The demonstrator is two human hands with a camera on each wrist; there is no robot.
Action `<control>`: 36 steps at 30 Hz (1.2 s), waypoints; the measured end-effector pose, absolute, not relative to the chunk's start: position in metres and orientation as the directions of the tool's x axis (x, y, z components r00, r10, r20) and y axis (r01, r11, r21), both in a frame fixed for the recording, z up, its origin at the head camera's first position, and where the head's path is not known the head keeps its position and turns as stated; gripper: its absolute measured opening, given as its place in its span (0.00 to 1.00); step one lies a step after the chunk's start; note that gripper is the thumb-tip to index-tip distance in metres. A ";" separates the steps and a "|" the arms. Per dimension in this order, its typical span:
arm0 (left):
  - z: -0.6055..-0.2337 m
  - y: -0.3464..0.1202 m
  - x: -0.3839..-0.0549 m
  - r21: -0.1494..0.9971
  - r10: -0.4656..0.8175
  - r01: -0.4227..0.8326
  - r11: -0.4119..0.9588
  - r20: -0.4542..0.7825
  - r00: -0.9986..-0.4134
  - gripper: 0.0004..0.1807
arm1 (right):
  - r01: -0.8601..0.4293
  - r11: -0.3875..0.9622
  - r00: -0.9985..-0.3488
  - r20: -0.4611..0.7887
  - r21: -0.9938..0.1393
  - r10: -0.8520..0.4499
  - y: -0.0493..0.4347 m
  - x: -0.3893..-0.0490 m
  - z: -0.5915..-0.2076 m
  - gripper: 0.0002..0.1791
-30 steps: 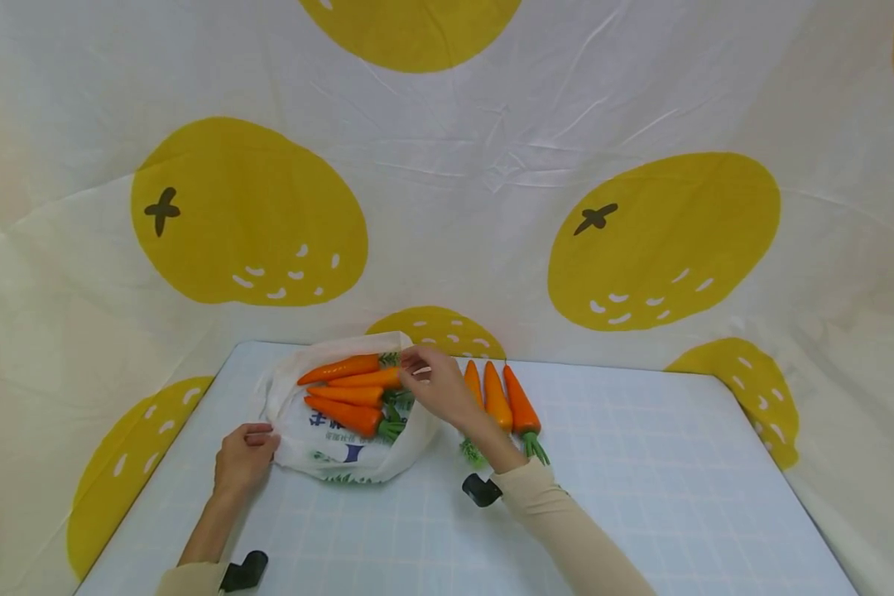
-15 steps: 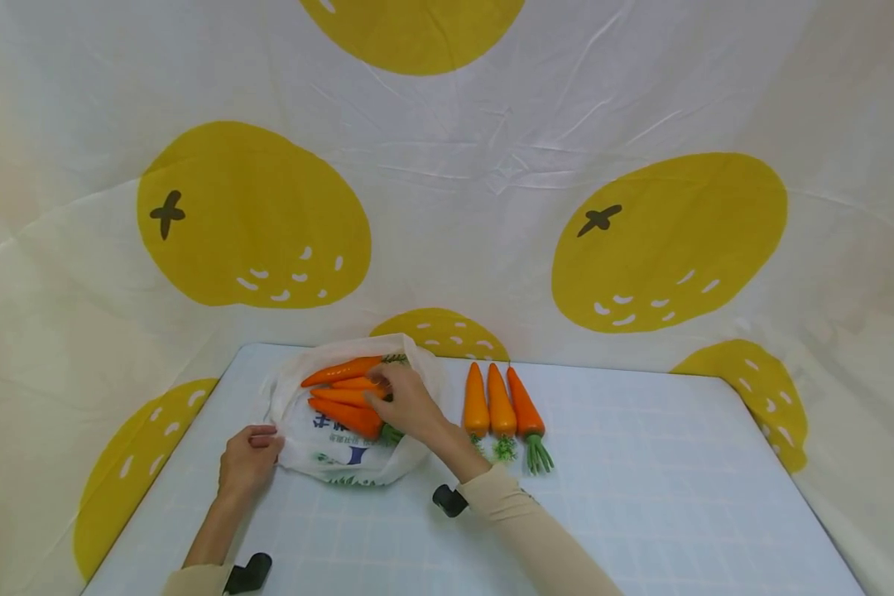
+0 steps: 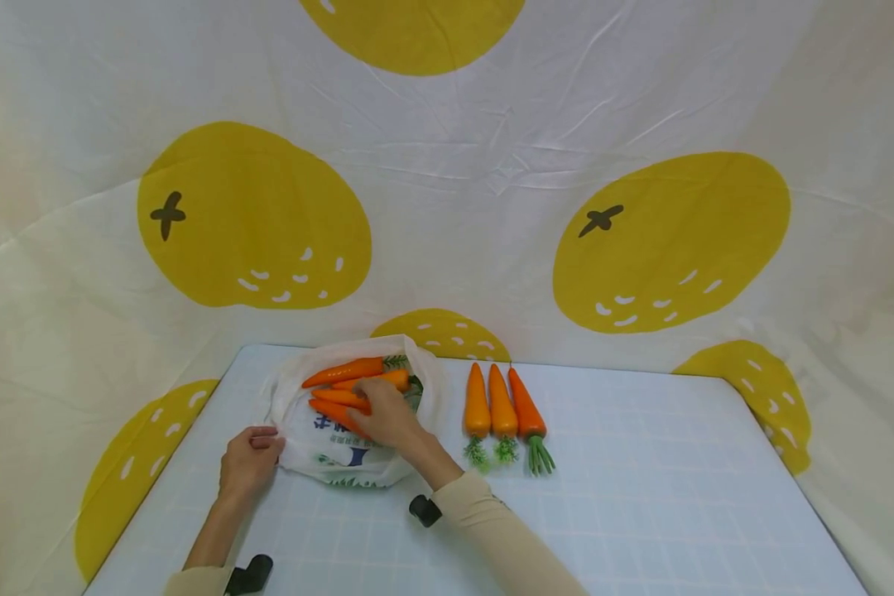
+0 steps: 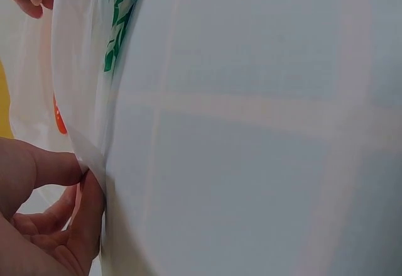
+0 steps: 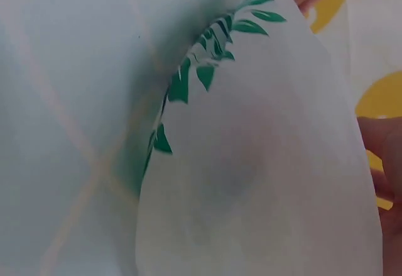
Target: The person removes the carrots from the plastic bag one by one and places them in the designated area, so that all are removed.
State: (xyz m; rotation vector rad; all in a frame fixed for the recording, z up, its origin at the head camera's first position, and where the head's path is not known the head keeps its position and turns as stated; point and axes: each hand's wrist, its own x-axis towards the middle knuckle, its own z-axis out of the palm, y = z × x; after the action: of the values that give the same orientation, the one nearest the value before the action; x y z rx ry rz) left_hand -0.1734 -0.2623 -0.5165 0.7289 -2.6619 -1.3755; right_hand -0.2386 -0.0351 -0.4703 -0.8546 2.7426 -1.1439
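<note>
A white plastic bag (image 3: 320,463) with green leaf print lies with its mouth spread on the table's left part. Several orange carrots (image 3: 343,372) lie inside it, tips to the left. My left hand (image 3: 247,465) pinches the bag's edge between thumb and fingers, as the left wrist view shows close up. Inside the bag's mouth, my right hand (image 3: 389,416) reaches over the lower carrots, its fingertips at or around them. Whether it grips one is hard to see. In the right wrist view, the bag wall (image 5: 264,163) partly covers the right hand (image 5: 386,163).
Three more carrots (image 3: 502,410) lie side by side right of the bag, leafy ends toward me. The table (image 3: 641,497) has a pale blue checked cover. Behind it hangs a white cloth (image 3: 454,207) with yellow fruit print.
My right hand has moved left and slightly down, from the bag's right rim to over the lower carrots. The left hand keeps its pinch on the bag's edge.
</note>
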 end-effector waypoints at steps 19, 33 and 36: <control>-0.515 -0.258 -0.175 0.784 -0.443 -0.384 0.488 -0.157 -0.883 0.18 | -0.608 0.767 -0.794 0.173 -0.205 -0.583 -0.053 -0.230 -0.484 0.14; -0.515 -0.258 -0.173 0.772 -0.463 -0.404 0.491 -0.162 -0.872 0.17 | -0.607 0.759 -0.795 0.165 -0.238 -0.584 -0.050 -0.222 -0.479 0.14; -0.516 -0.258 -0.173 0.774 -0.463 -0.398 0.492 -0.155 -0.873 0.17 | -0.600 0.744 -0.799 0.171 -0.293 -0.577 -0.047 -0.221 -0.472 0.15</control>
State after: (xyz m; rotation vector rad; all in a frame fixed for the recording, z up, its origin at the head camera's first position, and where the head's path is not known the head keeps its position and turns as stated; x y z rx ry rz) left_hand -0.1731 -0.2584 -0.5156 0.7659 -2.6489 -1.3452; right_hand -0.2215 -0.0470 -0.4724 -1.0128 2.9984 -0.5415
